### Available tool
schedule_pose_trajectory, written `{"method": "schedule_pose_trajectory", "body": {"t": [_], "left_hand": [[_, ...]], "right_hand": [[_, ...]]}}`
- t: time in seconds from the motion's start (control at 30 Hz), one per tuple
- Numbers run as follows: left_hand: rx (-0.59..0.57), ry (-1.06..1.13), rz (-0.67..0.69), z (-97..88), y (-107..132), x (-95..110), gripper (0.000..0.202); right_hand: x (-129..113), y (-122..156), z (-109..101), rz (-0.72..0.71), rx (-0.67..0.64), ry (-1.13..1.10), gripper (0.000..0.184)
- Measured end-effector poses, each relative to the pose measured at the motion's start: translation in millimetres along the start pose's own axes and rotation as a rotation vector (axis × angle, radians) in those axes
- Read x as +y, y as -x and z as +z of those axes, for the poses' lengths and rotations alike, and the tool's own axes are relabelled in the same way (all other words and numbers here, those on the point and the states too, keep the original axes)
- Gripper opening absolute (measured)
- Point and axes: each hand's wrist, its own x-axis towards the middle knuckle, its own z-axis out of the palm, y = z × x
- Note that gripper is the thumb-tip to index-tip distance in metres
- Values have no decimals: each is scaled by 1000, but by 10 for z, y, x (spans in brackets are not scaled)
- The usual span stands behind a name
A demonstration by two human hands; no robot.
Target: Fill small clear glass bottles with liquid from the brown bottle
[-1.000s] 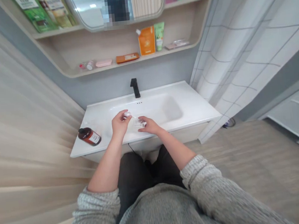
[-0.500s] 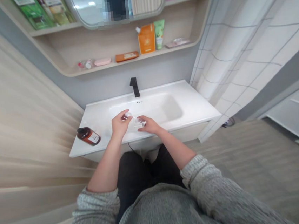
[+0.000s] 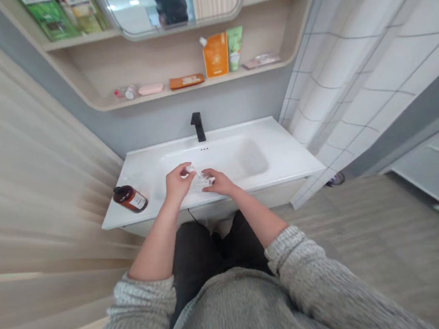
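Both my hands are over the front of the white sink (image 3: 242,157). My left hand (image 3: 177,183) is closed, its fingertips pinching a small white cap or pump top (image 3: 190,169). My right hand (image 3: 218,183) is closed round a small clear bottle (image 3: 204,179) lying between the two hands. The cap sits at the bottle's left end; whether it is joined to the bottle I cannot tell. A brown bottle with a white label (image 3: 130,199) lies on its side on the counter, left of my left hand.
A black tap (image 3: 198,126) stands at the back of the basin. The shelf above holds an orange pouch (image 3: 215,55), a green tube (image 3: 234,48), an orange box (image 3: 186,81) and small items. A mirror hangs above. Ribbed wall on the left, tiled wall on the right.
My hands and the small bottle have stayed almost in place; the left fingers shifted slightly at the cap. The view drifted a little.
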Motion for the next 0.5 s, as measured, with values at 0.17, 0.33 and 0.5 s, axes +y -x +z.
{"method": "schedule_pose_trajectory", "body": {"t": [0.17, 0.33, 0.5], "left_hand": [[63, 18, -22, -87, 22, 117, 35], [207, 212, 45, -581, 286, 341, 31], [664, 159, 154, -1634, 578, 459, 42]], "right_hand": [[-17, -2, 0, -6, 4, 4, 80], [11, 4, 0, 12, 5, 29, 81], [42, 9, -21, 21, -26, 33, 81]]}}
